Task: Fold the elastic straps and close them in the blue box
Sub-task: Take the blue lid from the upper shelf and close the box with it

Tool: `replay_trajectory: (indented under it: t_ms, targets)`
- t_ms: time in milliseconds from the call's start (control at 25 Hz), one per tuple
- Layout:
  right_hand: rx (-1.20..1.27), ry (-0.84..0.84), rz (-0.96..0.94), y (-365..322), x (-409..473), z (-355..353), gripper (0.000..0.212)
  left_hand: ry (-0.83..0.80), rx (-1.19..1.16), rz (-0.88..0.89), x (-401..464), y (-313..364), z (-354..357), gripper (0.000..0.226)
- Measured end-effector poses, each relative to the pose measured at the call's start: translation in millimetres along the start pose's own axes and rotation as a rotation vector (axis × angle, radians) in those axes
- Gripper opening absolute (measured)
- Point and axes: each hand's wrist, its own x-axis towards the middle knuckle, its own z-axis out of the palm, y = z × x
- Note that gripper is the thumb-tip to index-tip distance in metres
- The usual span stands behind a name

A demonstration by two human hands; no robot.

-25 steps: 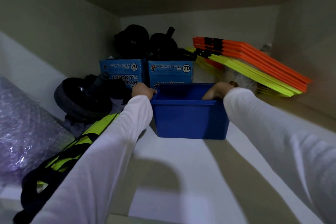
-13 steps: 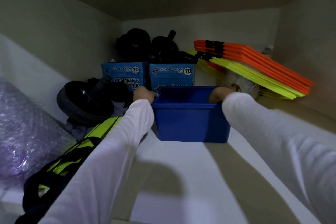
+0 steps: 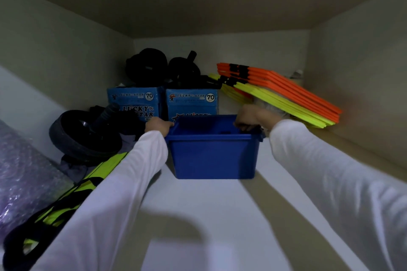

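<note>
Blue plastic, open at the top — the blue box stands on the pale shelf in the middle of a cupboard, held at its rim from both sides. The left hand grips the rim's left edge, fingers curled over it. The right hand grips the right side of the rim, its fingers bent down over the edge into the box. Both arms wear white sleeves. What lies inside the box cannot be told from this angle; only a dark shape shows near the right rim.

Just behind the box stand two blue cartons side by side. The left carton reads "LUCKY STAR" twice, with a circled "70"; the right carton carries the same "LUCKY STAR" and "70", its lower print partly hidden by the box. Smaller lines of print on both are too fine to read. Black round items sit on top of the cartons.

Left of the box a black wheel with a handle leans by the wall, with yellow-and-black gear and bubble wrap nearer the front edge. At the right rear, a stack of orange and yellow boards slopes down toward the side wall. Bare shelf runs from the box's front to the near edge — the widest free stretch — and a narrower strip lies along the right wall.
</note>
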Motion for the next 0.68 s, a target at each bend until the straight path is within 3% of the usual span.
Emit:
replay_trajectory:
  t_ms: [120,280,440,680]
  targets:
    - [0.179,0.150,-0.074,14,-21,-11,0.029,0.003,0.045,0.014,-9,3,1,0.025]
    - [0.376,0.369,-0.167,37,-55,-23,0.029,0.053,0.030,0.065,-36,15,-2,0.035]
    - [0.593,0.621,-0.204,51,-93,-43,0.023,0.167,-0.160,0.291,-81,47,-4,0.029]
    - [0.756,0.947,-0.277,47,-157,-100,0.034,0.295,-0.319,0.722,-160,131,-30,0.029]
